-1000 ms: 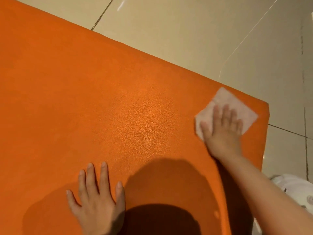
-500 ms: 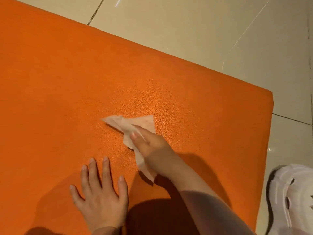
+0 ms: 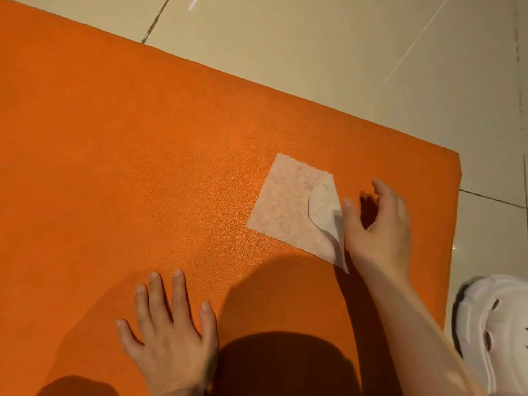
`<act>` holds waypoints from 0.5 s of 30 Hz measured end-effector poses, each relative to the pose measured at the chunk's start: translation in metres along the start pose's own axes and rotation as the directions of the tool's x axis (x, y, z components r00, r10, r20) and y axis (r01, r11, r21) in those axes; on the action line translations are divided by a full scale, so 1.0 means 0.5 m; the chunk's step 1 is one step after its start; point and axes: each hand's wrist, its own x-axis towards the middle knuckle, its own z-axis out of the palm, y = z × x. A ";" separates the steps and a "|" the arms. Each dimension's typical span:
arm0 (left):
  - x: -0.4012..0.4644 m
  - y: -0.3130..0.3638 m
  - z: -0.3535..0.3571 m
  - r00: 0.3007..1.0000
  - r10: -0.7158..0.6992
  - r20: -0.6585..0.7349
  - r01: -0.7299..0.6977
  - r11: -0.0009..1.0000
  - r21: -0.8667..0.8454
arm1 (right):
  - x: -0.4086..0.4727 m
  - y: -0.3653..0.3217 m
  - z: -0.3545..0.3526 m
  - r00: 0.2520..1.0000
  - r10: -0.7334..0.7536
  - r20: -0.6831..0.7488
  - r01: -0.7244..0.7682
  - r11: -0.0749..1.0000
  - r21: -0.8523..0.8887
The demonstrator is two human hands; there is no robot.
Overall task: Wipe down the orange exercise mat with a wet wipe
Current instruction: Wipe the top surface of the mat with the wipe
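1. The right hand [image 3: 380,224], fingers loosely curled, touches the wet wipe's [image 3: 291,207] lifted edge, apparently not gripping it.
2. The wipe lies flat on the orange exercise mat [image 3: 143,167], toward its 3 o'clock end.
3. The left hand [image 3: 168,335] presses flat at 6 o'clock.
4. A white shoe [image 3: 494,332] rests on the tiled floor [image 3: 314,52].

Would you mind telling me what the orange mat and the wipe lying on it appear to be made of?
Thick orange exercise mat: probably vinyl or faux-leather cover, matte, with fine pebbled grain. Thin white wet wipe: likely nonwoven fabric, fibrous, translucent enough that orange shows through, one corner curled.
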 end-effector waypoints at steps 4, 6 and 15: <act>0.000 0.002 0.002 1.000 0.024 -0.013 -0.024 1.000 0.008 | -0.003 0.004 0.014 0.989 -0.115 0.090 0.129 0.976 -0.175; 0.000 0.003 0.003 0.999 0.027 -0.027 -0.027 1.000 0.001 | -0.004 -0.004 0.025 0.969 -0.132 0.209 0.181 0.955 -0.237; -0.003 -0.001 0.007 0.999 0.036 -0.008 -0.036 0.999 0.023 | 0.005 0.049 -0.020 1.000 -0.011 0.005 0.011 1.000 -0.019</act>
